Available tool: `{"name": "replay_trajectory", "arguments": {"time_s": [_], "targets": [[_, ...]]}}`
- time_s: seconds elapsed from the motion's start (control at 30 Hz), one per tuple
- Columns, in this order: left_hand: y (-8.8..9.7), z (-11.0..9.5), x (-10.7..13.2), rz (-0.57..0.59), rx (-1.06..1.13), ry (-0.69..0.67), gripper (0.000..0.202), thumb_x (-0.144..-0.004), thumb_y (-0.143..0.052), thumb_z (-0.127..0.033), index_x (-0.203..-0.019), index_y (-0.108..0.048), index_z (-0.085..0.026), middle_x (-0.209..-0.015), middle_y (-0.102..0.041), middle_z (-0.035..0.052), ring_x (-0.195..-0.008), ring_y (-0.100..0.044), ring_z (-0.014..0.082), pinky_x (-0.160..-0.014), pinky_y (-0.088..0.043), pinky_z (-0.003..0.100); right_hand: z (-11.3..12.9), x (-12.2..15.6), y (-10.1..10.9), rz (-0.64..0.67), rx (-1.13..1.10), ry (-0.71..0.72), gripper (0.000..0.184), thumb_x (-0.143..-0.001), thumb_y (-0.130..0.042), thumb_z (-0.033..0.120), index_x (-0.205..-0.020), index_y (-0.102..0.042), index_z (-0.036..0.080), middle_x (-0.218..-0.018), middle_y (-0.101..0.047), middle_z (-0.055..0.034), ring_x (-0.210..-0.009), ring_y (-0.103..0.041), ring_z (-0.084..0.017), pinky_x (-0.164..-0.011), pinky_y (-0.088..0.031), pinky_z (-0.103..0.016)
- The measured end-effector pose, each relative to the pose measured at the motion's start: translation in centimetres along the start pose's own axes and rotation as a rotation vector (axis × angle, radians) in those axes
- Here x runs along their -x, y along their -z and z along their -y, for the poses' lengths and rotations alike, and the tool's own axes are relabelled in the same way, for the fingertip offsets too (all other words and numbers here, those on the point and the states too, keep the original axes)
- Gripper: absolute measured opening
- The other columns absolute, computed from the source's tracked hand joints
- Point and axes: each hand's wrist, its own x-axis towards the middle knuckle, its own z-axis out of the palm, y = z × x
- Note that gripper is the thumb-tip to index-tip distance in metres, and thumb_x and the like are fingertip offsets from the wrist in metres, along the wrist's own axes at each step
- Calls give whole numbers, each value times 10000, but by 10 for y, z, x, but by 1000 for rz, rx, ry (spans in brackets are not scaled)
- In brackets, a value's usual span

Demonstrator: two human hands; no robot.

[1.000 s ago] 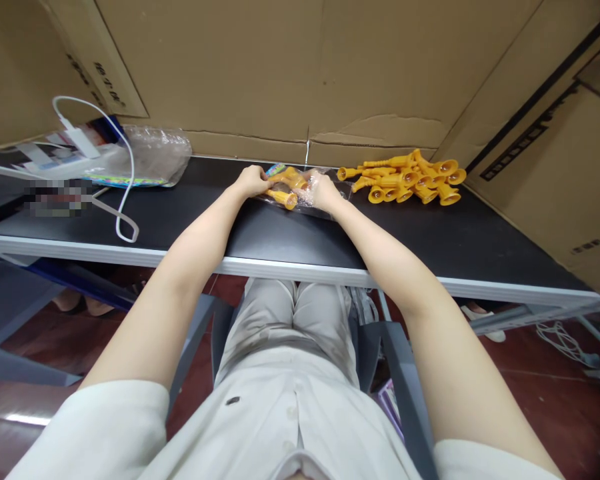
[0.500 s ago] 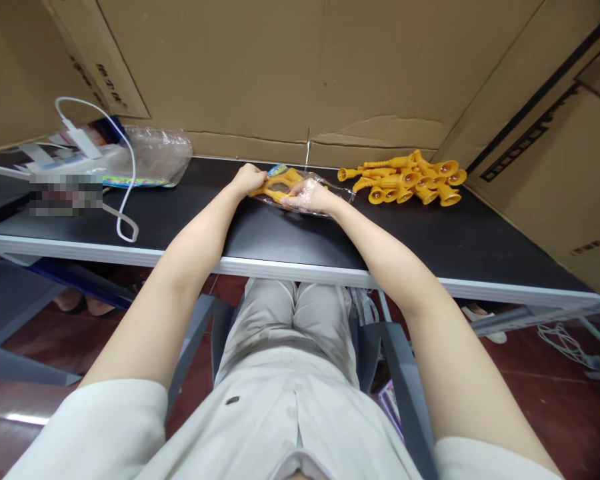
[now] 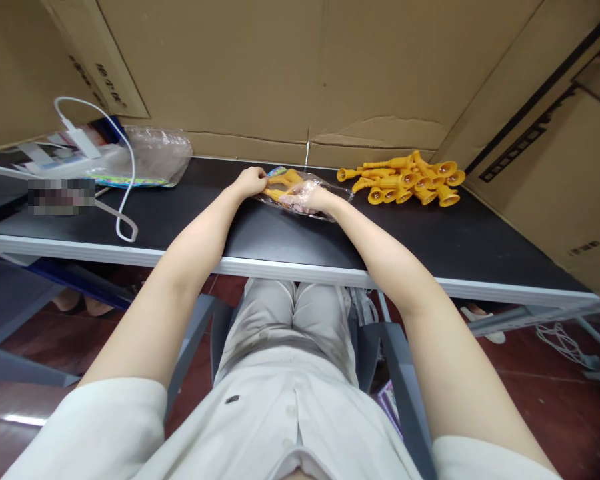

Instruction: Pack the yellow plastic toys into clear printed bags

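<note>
A clear plastic bag (image 3: 333, 197) lies on the black tabletop (image 3: 290, 233) with yellow toy trumpets (image 3: 286, 179) partly inside it. My left hand (image 3: 250, 181) is closed on the bag's left end, where a small coloured card shows. My right hand (image 3: 307, 197) is inside the bag, under the film, fingers curled around the yellow toys. A pile of several loose yellow toy trumpets (image 3: 410, 179) lies to the right on the table, apart from both hands.
A stack of clear bags (image 3: 155, 157) with coloured cards and a white cable with plug (image 3: 123, 200) lie at the table's left. Cardboard sheets (image 3: 280, 73) wall the back and right side. A metal table edge (image 3: 290, 270) runs above my knees.
My right hand slid left from the bag's side into the bag and over the toys, flattening them down. The left hand stayed on the bag's end.
</note>
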Motion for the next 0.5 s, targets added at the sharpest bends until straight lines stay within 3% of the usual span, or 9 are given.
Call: {"name": "replay_trajectory", "arguments": {"time_s": [0.17,0.3,0.5], "targets": [[1,-2,3,-1,-58,-42,438,-975,-536,-214,-1331,-756,-86,-1417,-732,200,-1308,-681,321,-1122,-494,334,-5,6,9,48,-210,-68,363,-862,-881,467,-1071,-836,173,-620,-637,34,-501,-505,-85,-563,-498,-241],[0,-5,4,-32,-4,-93,527,-971,-534,-222,-1446,-699,-65,-1510,-681,188,-1408,-628,309,-1193,-442,306,-10,7,13,21,-320,-121,304,-860,-887,376,-1043,-830,140,-629,-686,12,-463,-507,-86,-514,-513,-241],[-6,-9,2,113,19,-152,653,-884,-521,-156,-1516,-685,-183,-1553,-668,78,-1443,-620,275,-1225,-425,302,-10,4,9,-55,-351,-190,330,-880,-860,323,-1139,-798,128,-559,-659,18,-421,-542,-123,-479,-542,-261]]}}
